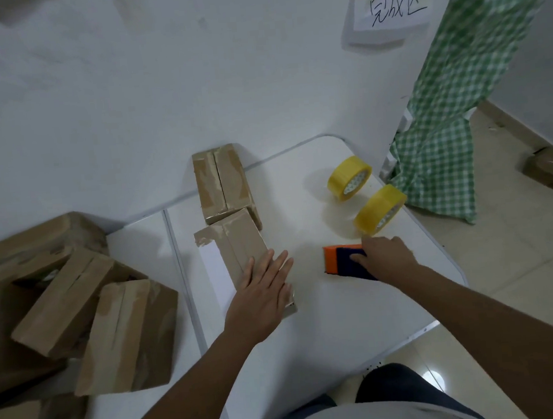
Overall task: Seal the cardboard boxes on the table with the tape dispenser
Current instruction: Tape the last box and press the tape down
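A person's left hand (261, 290) lies flat, fingers straight, on a long cardboard box (238, 245) at mid worktop (327, 321). The box's long axis runs away from the person, tilting left. It looks light and stiff but crushable, best steadied from above. The right hand (384, 255) curls over the orange-and-blue tape dispenser (342, 258) just beside it.
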A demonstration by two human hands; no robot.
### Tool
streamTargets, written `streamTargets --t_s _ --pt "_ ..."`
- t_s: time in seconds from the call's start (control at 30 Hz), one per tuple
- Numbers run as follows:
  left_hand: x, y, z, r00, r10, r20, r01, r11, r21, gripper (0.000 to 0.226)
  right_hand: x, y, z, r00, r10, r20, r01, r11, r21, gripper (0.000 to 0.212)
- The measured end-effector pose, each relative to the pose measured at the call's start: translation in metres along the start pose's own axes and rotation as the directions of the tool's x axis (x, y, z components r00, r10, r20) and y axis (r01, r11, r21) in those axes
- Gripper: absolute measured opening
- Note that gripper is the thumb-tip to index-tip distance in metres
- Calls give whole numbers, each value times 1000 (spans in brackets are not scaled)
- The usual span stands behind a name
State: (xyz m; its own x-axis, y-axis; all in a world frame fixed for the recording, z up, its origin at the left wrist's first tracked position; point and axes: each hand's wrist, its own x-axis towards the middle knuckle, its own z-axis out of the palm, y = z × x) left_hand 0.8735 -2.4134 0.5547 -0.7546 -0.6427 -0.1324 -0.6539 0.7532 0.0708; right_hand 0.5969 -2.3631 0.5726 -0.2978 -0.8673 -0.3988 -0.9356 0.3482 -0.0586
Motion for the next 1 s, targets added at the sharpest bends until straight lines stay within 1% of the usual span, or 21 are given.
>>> streamTargets --t_s 0.1,0.23,0.27,0.3,0.33,0.37,0.4,0.43,0.47,0.5,0.53,0.57,0.63,0.7,0.8,0.87,0.93,1.0 --pt "2 -1 1 1000 -9 1 9 1000 15 58 -2 -9 16 998 1 -55 4 995 99 36" --pt "1 0 1 1000 -5 -1 5 1000 7 60 -17 -23 48 999 29 46 -39 972 230 37" --pt "2 0 1 1000 -7 -4 7 1000 8 60 -20 -25 52 999 28 20 -32 968 247 38" --pt "2 0 1 1000 -8 -5 8 1000 11 61 -21 -28 54 999 22 -41 -9 957 291 36" --pt "2 0 1 1000 -10 -3 11 1000 8 61 -22 -35 54 996 13 -88 22 920 390 32" --pt "2 -1 2 1000 -13 -1 13 1000 2 61 -23 -44 52 996 -6 -88 53 838 544 30" --pt "2 -1 3 1000 -14 -2 14 1000 -4 61 -26 -54 48 999 -37 -36 52 701 712 33" --pt "3 -1 3 1000 -13 -6 13 1000 -10 61 -29 -65 44 995 -88 54 0 520 854 43" --pt "2 -1 3 1000 -11 -10 11 1000 -14 61 -33 -73 41 977 -157 145 -85 337 938 55" --pt "2 -1 3 1000 -10 -11 10 1000 -11 59 -36 -78 39 952 -224 210 -163 211 964 66" --pt "2 -1 3 1000 -9 -12 9 1000 -2 58 -37 -81 37 930 -276 243 -208 149 967 73" --pt "2 -1 2 1000 -5 -14 5 1000 9 56 -38 -82 36 915 -315 254 -225 124 966 75" --pt "2 -1 2 1000 -1 -14 1 1000 19 55 -39 -80 34 904 -341 257 -235 104 966 67" --pt "2 -1 1 1000 2 -15 -1 1000 24 56 -39 -77 35 912 -325 248 -225 108 968 54" --pt "2 -1 2 1000 6 -15 -5 1000 23 56 -41 -75 37 915 -313 254 -201 194 960 31" --pt "1 -2 3 1000 2 -18 -2 1000 19 56 -41 -73 39 928 -276 251 -183 250 951 18" --pt "2 -2 3 1000 -1 -13 1 1000 23 57 -40 -71 40 938 -255 233 -162 269 949 9" --pt "2 -2 3 1000 1 -13 -1 1000 15 57 -40 -69 37 944 -262 199 -128 266 956 5"
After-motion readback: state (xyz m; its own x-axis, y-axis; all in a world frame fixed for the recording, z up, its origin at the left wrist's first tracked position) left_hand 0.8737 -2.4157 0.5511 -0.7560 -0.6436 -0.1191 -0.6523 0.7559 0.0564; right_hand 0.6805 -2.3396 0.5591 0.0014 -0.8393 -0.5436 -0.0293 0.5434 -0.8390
